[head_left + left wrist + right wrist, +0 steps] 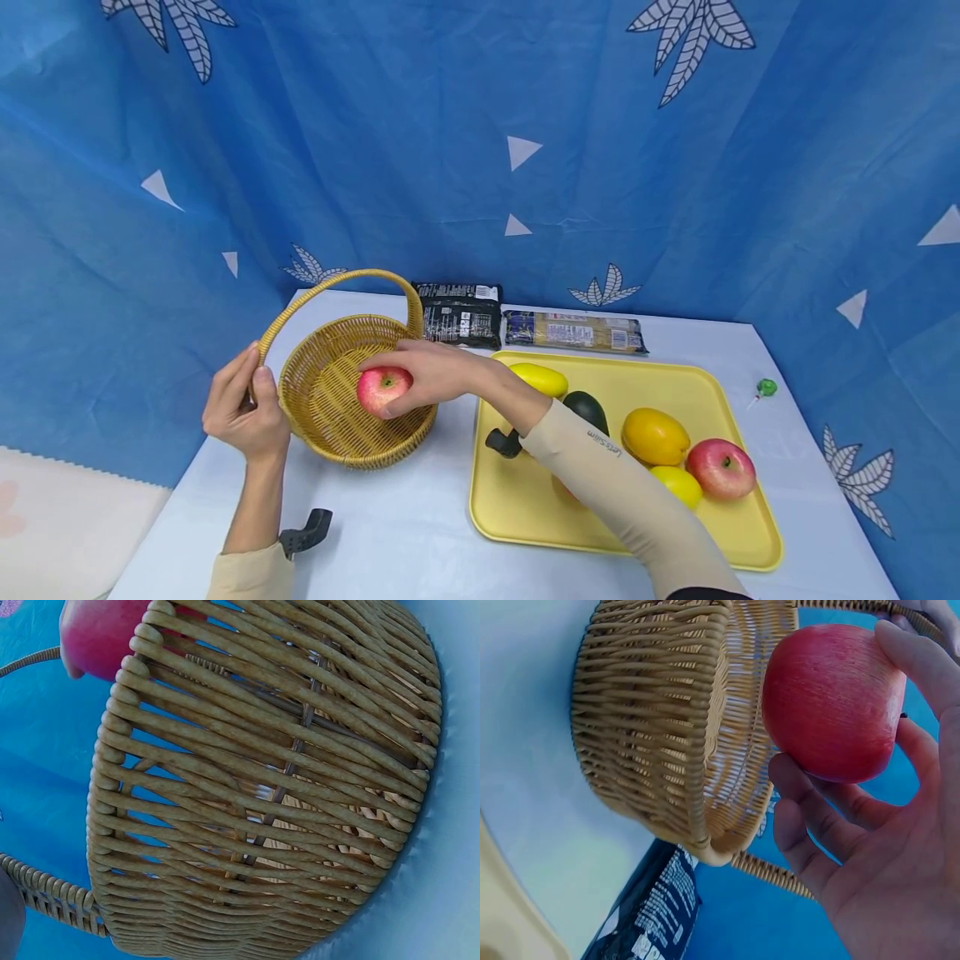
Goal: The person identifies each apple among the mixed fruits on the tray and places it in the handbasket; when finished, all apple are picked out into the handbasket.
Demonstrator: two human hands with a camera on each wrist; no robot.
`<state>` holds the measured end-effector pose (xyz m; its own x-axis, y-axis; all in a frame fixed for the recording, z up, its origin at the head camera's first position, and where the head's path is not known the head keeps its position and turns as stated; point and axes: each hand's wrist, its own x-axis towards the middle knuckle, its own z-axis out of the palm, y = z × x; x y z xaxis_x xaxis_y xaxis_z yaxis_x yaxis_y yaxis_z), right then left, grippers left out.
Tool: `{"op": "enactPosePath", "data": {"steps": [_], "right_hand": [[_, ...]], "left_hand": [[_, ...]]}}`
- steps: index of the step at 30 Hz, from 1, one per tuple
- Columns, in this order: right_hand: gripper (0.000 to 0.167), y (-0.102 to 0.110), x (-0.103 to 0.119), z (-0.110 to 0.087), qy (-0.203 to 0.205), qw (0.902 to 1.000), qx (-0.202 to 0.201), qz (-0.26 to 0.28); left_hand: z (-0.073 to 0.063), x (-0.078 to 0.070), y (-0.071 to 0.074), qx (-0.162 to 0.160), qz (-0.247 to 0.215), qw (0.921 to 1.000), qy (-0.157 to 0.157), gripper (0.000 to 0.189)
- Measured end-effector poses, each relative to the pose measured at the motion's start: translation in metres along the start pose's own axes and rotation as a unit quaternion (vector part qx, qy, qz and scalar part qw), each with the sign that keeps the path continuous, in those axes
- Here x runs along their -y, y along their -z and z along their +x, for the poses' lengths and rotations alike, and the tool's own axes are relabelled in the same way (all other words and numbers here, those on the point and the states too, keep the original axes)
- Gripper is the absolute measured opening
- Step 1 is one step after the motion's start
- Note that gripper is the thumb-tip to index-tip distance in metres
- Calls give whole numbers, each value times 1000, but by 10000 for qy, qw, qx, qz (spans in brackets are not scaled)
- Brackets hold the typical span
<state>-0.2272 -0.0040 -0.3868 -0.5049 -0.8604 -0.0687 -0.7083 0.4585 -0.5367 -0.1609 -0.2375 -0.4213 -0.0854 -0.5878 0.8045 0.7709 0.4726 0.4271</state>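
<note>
In the head view my left hand (247, 408) grips the handle of a round wicker basket (300, 367) on its left side. My right hand (431, 372) holds a red apple (381, 392) over the basket's opening. The right wrist view shows the apple (832, 701) between thumb and fingers, above the rim of the basket (649, 697). From the left wrist the woven wall of the basket (262, 795) fills most of the view, with part of the apple (105, 634) beyond its rim.
A yellow tray (525, 525) at the right holds another apple (722, 469), several yellow fruits and a dark green one, partly hidden by my right arm. Behind it lie a black package (457, 317) and a noodle packet (573, 332). A green lollipop (766, 387) lies far right.
</note>
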Motion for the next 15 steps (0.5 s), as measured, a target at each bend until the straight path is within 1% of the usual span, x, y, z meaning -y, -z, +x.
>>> {"op": "enactPosePath", "data": {"steps": [4,15], "right_hand": [[70,-2,4,6,-16,9999,95,-68],[72,-6,4,13,-126,9996,212,-121]], "left_hand": [[0,1,1,-54,-66,10000,-9,27],[-1,2,1,-27,-8,10000,2,28]]}}
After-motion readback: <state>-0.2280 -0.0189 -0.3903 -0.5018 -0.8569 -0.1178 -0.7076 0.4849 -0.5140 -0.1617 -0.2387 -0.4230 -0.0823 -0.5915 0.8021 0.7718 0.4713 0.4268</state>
